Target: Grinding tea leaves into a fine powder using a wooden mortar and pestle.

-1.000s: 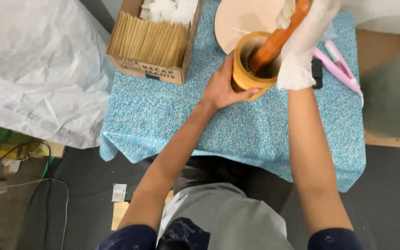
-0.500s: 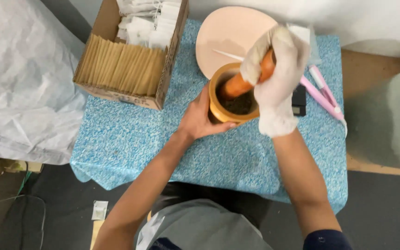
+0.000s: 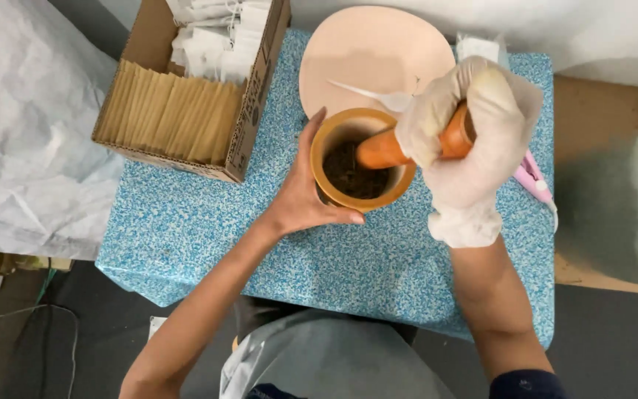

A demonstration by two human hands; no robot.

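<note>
The bare left hand [image 3: 300, 199] wraps its fingers around the yellow mortar [image 3: 356, 162] on the desk [image 3: 208, 222]. The gloved right hand [image 3: 470, 133] grips the orange pestle [image 3: 385, 150], fingers closed tight.

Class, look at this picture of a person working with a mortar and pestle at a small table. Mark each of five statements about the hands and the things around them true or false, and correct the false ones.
1. The gloved right hand grips the orange pestle. True.
2. The bare left hand lies flat on the table, away from the mortar. False: it cups the side of the tan wooden mortar.
3. The mortar is empty. False: it holds dark crushed material.
4. A round pale pink plate with a white plastic spoon lies beyond the mortar. True.
5. The brown cardboard box sits to the person's right. False: it sits to the left, on the blue speckled tablecloth.
</note>
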